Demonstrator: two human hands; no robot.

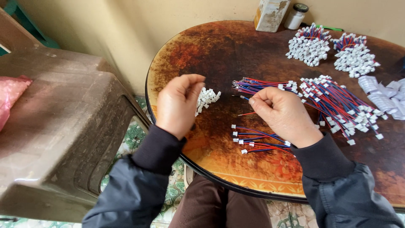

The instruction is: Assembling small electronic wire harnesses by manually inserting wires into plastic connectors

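On the far left, a brown plastic stool (59,122) with a pink bag (12,95) on it. Next to it, a round table (211,46) with a dark, rusty red and orange top.

Over the table's left part, the left hand (179,103), fingers curled in, tips pinched close together above a small pile of white plastic plugs (206,99). Can't tell if that grip has a plug in it.

A bit to the right, the right hand (284,116), grip pinched shut on thin red and blue wires (261,85). Wires long and skinny, spread out flat like a fan on the table, with small white plugs at the far ends. Just below this hand, a few more red and blue wires (257,141) lying loose, white tips on them too.

Further right, a big heap of wires (341,105) with white ends. Behind it, two round bunches (310,44) (353,52) standing with white plugs up. At the back edge, a dirty box (270,14) and a little jar (296,16). On the far right, white paper bits (384,95).
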